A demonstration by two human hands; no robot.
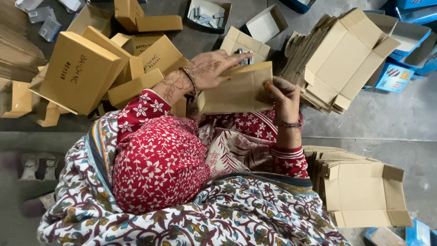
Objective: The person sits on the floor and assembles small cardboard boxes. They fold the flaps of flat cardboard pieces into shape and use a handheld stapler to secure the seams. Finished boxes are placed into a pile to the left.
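Observation:
I hold a small brown cardboard box (234, 91) in front of me, over my lap. My left hand (211, 68) lies across its top edge, fingers stretched to the right over the opening, where a bit of grey metal shows. My right hand (282, 93) grips the box's right side, thumb on the front face. Both wrists wear bangles, and red flowered sleeves cover my arms.
A heap of closed brown boxes (86, 68) lies at the left. Stacks of flattened cartons sit at the right (346, 59) and lower right (364, 191). Open boxes, one with metal parts (207, 16), lie ahead on the grey floor. Blue packages (396, 77) are far right.

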